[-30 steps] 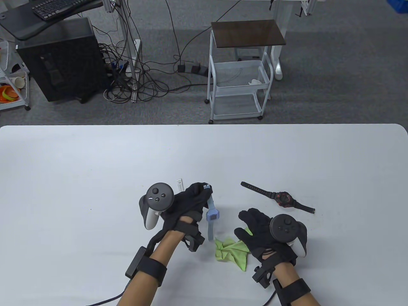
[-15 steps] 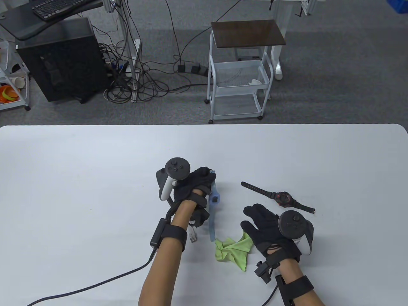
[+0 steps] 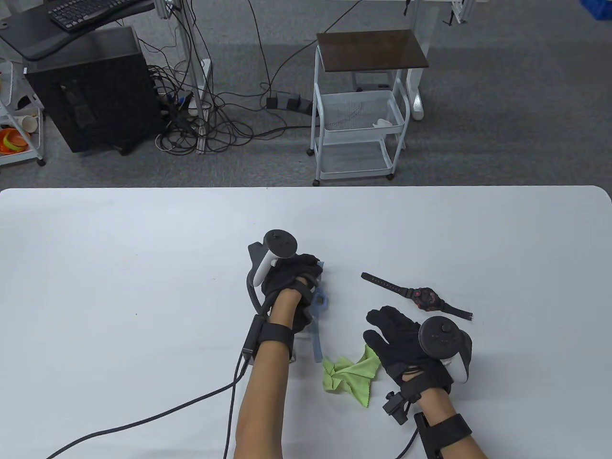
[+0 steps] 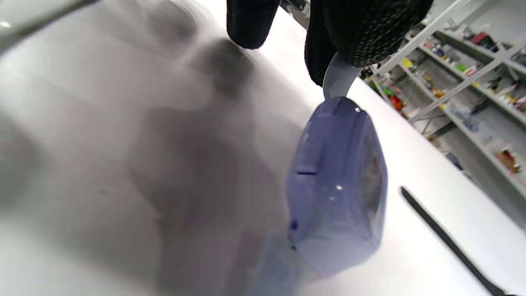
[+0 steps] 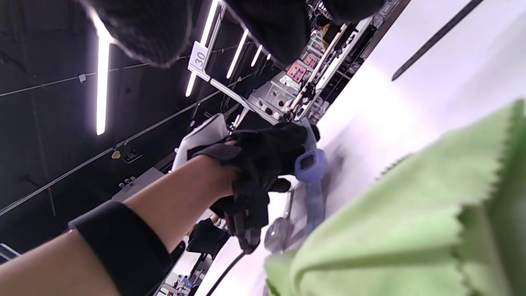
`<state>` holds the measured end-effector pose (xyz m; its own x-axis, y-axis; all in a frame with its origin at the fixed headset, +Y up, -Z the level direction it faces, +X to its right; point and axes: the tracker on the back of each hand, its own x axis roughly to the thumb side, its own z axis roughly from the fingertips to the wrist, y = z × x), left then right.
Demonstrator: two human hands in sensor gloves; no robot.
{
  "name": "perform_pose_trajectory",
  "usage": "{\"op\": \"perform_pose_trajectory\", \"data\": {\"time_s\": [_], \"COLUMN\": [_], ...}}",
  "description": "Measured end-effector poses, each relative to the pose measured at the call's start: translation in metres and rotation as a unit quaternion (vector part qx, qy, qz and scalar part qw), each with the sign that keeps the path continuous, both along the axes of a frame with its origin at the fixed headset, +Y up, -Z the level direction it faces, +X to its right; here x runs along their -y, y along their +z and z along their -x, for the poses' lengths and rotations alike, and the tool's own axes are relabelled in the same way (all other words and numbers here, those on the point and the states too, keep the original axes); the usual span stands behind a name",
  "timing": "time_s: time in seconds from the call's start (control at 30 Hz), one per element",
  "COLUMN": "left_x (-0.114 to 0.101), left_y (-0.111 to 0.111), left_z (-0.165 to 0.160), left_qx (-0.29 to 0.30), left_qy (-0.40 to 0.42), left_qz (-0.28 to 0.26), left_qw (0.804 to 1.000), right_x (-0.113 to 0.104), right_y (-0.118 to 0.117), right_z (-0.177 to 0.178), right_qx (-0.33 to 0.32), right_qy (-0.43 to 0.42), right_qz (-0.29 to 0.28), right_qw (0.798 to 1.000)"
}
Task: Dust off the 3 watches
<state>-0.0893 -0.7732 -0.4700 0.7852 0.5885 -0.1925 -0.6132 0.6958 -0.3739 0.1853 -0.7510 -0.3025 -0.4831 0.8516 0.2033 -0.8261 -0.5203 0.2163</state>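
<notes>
In the table view, the left hand (image 3: 291, 277) pinches the strap of the blue watch (image 3: 319, 306) and lifts it, so the watch case hangs above the white table (image 3: 119, 267) while the lower strap end reaches down to just beside the green cloth (image 3: 349, 373). The right hand (image 3: 401, 342) is on the right of the cloth, with fingers relaxed and spread, and its thumb side seems to touch the cloth edge; it does not grip the cloth. The black watch (image 3: 420, 297) lies flat on the table, beyond the cloth and to its right, apart from both hands. A third watch I cannot find clearly; perhaps the left forearm hides it. In the left wrist view, the gloved fingertips (image 4: 361, 37) hold the pale strap from above, and the blue watch (image 4: 341, 189) hangs under them, turned on its edge; the black watch strap (image 4: 444, 238) shows on the table behind it. In the right wrist view, the green cloth (image 5: 411, 222) fills the near corner just under the right hand, and beyond the cloth the left hand (image 5: 263, 160) presents the blue watch (image 5: 310, 164) with its face toward this camera. I judge that the step in hand is the preparing of the blue watch for dusting. The next move calls for the right hand to close on the cloth, bring it to the watch face, and wipe, while the left hand keeps the strap firm so the case does not swing.
</notes>
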Motion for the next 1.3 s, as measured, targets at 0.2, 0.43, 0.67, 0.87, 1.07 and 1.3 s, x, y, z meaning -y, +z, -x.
{"op": "perform_pose_trajectory", "data": {"time_s": [0.2,0.43,0.67,0.87,1.07,1.3], "left_x": [0.003,0.005,0.005,0.004,-0.012,-0.036], "left_y": [-0.004,-0.005,-0.002,0.0,0.01,0.048], "left_z": [-0.003,-0.007,-0.013,-0.013,-0.008,-0.012], "left_qx": [0.003,0.021,0.029,0.038,0.048,0.096], "left_qy": [-0.027,-0.086,-0.132,-0.144,-0.113,-0.006], "left_qz": [0.013,0.002,-0.018,-0.022,-0.048,-0.107], "left_qw": [1.0,0.996,0.991,0.989,0.991,0.99], "right_x": [0.001,0.002,0.003,0.005,0.005,0.005], "right_y": [0.0,0.002,0.002,0.001,-0.003,-0.004], "right_z": [0.002,0.005,0.006,0.003,-0.009,-0.015], "right_qx": [-0.006,-0.015,-0.019,-0.015,0.007,0.014], "right_qy": [0.004,0.012,0.014,0.003,-0.028,-0.049], "right_qz": [0.0,0.0,0.0,0.006,0.013,0.005], "right_qw": [1.0,1.0,1.0,1.0,0.999,0.999]}}
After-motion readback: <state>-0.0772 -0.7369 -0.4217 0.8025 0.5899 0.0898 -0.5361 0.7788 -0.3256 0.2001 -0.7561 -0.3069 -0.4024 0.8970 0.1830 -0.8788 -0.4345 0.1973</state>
